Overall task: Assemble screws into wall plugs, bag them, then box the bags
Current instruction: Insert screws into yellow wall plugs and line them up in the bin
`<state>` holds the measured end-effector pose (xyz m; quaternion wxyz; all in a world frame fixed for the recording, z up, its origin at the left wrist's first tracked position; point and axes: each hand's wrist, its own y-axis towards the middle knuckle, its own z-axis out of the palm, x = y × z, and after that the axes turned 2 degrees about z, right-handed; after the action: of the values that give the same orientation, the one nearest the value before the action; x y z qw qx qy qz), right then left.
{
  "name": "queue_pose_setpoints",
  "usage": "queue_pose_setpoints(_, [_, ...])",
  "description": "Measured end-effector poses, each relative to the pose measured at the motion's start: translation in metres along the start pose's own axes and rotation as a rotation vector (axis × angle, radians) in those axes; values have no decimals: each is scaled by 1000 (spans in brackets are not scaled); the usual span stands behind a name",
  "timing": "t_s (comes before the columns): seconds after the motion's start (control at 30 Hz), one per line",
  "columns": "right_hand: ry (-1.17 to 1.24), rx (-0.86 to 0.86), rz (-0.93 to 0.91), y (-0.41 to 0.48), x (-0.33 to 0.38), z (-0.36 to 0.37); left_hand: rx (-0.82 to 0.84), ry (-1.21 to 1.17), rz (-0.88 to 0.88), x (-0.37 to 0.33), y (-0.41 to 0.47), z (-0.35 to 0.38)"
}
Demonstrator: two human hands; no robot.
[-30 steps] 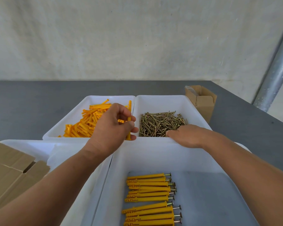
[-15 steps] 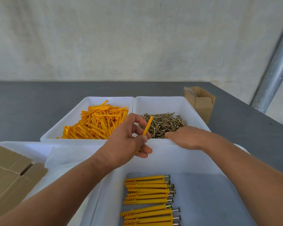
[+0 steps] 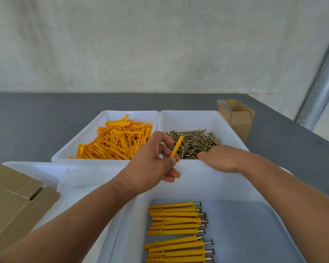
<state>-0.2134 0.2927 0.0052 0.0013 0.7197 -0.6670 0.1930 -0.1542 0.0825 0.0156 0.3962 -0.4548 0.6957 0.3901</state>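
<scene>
Orange plastic wall plug [image 3: 176,146], tilted, is pinched by the fingers of the left hand [image 3: 150,166] over the near side of the white plastic tray [image 3: 188,119] of brass screws [image 3: 196,142]. Right hand [image 3: 223,158] lies at the pile's near edge; whether its fingers grasp anything cannot be told.

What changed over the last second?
Left hand lifted one plug out of the plug bin and carried it right and back, now over the near edge of the screw bin. Right hand stayed at the screws; finished plugs in the near bin untouched.

Packing workshop: trays [image 3: 190,113] of screws [image 3: 193,143]
</scene>
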Motion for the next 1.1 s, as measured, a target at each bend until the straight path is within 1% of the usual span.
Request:
queue_pose_setpoints(0.27, [1, 2, -15, -5, 3, -1, -7, 1, -18, 0, 0, 0])
queue_pose_setpoints(0.53, [30, -61, -33, -11, 6, -1, -15, 3, -25, 1, 1, 0])
queue_pose_setpoints(0.87, [28, 1, 24, -13, 9, -3, -13, -17, -34, 0, -1, 0])
queue_pose_setpoints(1.0, [15, -25, 9, -13, 9, -4, -8, -68, -54, 0, 1, -1])
queue_pose_setpoints(1.1, [26, -37, -37, -14, 9, -4, -15, -81, -36, 0, 1, -1])
